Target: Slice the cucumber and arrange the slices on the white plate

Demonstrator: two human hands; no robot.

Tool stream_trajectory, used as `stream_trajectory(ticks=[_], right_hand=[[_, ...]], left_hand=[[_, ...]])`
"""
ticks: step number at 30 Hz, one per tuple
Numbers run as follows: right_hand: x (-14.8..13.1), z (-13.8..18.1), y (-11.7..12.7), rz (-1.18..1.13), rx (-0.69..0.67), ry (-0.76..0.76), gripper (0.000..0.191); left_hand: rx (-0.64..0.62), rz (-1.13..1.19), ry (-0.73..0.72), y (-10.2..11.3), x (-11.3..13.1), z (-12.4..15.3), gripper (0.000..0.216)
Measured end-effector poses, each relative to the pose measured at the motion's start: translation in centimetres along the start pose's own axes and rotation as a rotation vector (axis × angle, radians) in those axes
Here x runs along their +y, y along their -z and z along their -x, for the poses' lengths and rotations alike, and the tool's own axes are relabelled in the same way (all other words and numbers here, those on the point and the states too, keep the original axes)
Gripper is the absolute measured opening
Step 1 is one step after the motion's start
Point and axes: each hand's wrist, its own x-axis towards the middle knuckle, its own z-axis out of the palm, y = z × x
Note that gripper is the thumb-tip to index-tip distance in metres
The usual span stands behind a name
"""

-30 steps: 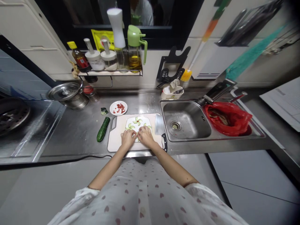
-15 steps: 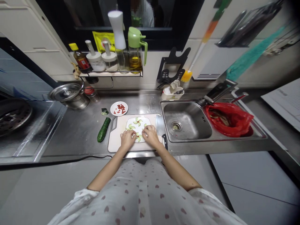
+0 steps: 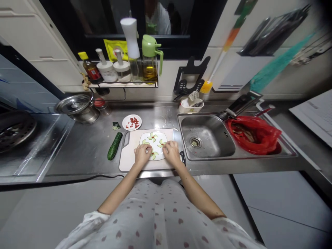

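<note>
A white plate [image 3: 155, 147] with cucumber slices [image 3: 153, 137] arranged in small fans lies on a pale cutting board [image 3: 129, 155]. My left hand [image 3: 142, 154] rests at the plate's near left rim, fingers curled against it. My right hand [image 3: 172, 152] sits at the plate's right rim, fingers curled too. Whether either hand pinches a slice is hidden. A whole cucumber [image 3: 114, 145] lies on the counter left of the board. A knife handle [image 3: 183, 158] shows just right of my right hand.
A small dish of red bits [image 3: 131, 122] sits behind the board. The sink [image 3: 207, 138] is to the right, with a red bag [image 3: 255, 134] beside it. A lidded pot [image 3: 77, 108] stands at the left. A shelf holds bottles [image 3: 121, 67].
My hands were together at the plate's near edge; they have moved apart, the right one sliding to the plate's right side. The view has shifted slightly.
</note>
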Motion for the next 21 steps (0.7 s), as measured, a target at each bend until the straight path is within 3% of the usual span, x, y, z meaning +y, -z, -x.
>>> stream_trajectory(ticks=[5,11,21], right_hand=[[-1.3,0.9,-1.4,-0.046,0.025,0.061,0.015],[-0.9,0.8,-1.6,-0.101,0.077,0.084,0.014],[-0.3,0.3,-1.3,-0.165,0.131,0.092,0.017]], left_hand=[[0.054,0.076,-0.003,0.1,0.8,-1.1,0.018],[0.158,0.12,0.039,0.7,0.5,-3.5,0.019],[0.341,0.167,0.215,4.0,-4.0,-10.0,0.022]])
